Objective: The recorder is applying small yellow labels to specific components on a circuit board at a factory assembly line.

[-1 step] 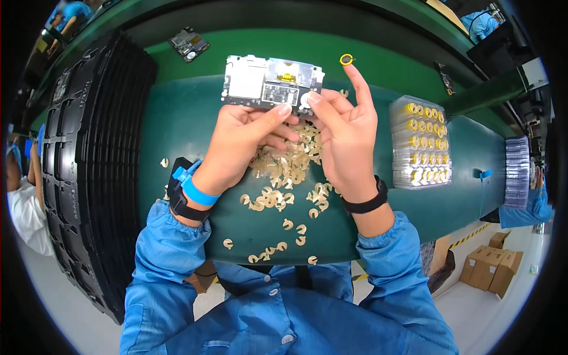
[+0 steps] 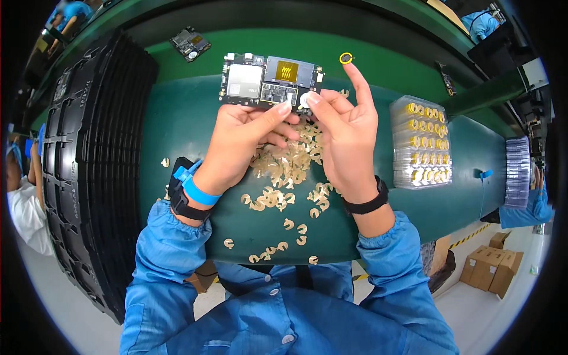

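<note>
A black circuit board [image 2: 244, 81], with a silver shield and a gold-coloured patch, is held up over the green mat. My left hand [image 2: 234, 139] grips its lower edge, thumb on the front and fingers behind. The thumb of my right hand [image 2: 349, 136] presses by a white round disc [image 2: 305, 99] at the board's lower right corner. That hand's index finger points up, apart from the board, with a yellow-rimmed round part [image 2: 346, 58] on its tip, like a coin cell. Below my hands lies a heap of pale C-shaped pieces [image 2: 290, 163], with others scattered nearer me.
On the right stands a stack of clear trays [image 2: 402, 151] holding rows of yellow round parts. Tall stacked black trays [image 2: 106, 148] line the left. Another circuit board [image 2: 190, 44] lies at the back left. Cardboard boxes [image 2: 488, 266] sit on the floor at right.
The circuit board has tilted slightly, so the glare on its face is gone and its dark surface shows. Both hands hold nearly the same places.
</note>
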Motion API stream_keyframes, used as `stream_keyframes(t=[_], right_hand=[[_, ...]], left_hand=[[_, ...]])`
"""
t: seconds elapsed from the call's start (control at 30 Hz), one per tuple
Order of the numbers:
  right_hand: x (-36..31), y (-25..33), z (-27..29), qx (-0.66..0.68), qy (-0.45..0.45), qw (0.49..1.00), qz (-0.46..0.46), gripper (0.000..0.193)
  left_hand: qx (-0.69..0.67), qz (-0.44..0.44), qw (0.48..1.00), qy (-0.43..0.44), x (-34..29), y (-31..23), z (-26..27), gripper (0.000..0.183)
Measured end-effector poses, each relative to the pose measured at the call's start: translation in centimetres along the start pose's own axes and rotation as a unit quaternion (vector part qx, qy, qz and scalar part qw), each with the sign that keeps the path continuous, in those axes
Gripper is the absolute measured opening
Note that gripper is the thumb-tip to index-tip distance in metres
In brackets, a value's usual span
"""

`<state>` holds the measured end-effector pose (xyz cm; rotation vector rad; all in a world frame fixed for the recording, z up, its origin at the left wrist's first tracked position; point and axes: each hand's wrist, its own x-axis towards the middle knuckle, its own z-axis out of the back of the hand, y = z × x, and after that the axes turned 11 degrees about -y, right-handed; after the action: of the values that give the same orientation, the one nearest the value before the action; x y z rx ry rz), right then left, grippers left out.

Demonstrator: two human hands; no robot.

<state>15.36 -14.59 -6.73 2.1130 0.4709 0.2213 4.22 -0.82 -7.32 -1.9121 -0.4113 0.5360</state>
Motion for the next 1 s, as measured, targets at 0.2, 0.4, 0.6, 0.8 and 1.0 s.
stream_keyframes(t=[0.2, 0.4, 0.6, 0.8, 1.0], right_hand=[[0.1, 0.5, -0.4, -0.093, 0.041, 0.993, 0.059, 0.079], [0.8, 1.7, -0.1, -0.174, 0.102, 0.977, 0.065, 0.085], [0.8, 1.8, 0.2, -0.141, 0.143, 0.978, -0.061, 0.092], [0.8, 0.5, 0.3, -0.099, 0.054, 0.99, 0.09, 0.09], [0.5, 1.0, -0.3, -0.101, 0.041, 0.99, 0.09, 0.092]], left_hand=[[-0.086, -0.079, 0.992, -0.051, 0.0, 0.2, -0.1, 0.023], [0.031, 0.001, 0.997, 0.073, 0.2, -1.7, 2.0, 0.03], [0.052, -0.063, 0.994, 0.078, 0.8, -1.5, 2.7, 0.032], [0.012, -0.04, 0.998, 0.048, 0.3, -1.5, 1.3, 0.024], [-0.022, -0.065, 0.997, 0.027, 0.4, -0.9, 0.8, 0.027]])
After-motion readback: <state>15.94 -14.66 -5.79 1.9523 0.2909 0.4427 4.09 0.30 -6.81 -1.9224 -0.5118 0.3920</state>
